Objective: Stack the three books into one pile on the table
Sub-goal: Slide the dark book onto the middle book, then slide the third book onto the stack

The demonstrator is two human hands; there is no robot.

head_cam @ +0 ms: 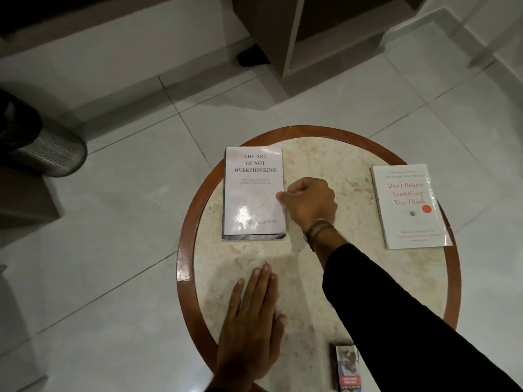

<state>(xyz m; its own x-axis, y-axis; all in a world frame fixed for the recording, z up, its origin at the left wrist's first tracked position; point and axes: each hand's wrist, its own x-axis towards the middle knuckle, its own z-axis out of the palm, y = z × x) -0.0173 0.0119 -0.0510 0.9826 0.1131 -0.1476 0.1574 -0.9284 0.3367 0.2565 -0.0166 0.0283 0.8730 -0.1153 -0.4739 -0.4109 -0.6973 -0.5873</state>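
Books sit apart on the round table [185, 267]: "The Art of Not Overthinking" [253, 190] far left, "Don't Believe Everything You Think" [410, 206] far right, both lengthwise away from the person, a third book [345, 369] at the near edge. Right hand [310, 203], curled, pinches the left book's right edge, nearest it. Left hand [250, 323] rests flat and open, nearer the person.

Dim indoor light, glare on the glossy book cover [254, 190]; dark corners, wide-angle bending at edges, slightly soft focus
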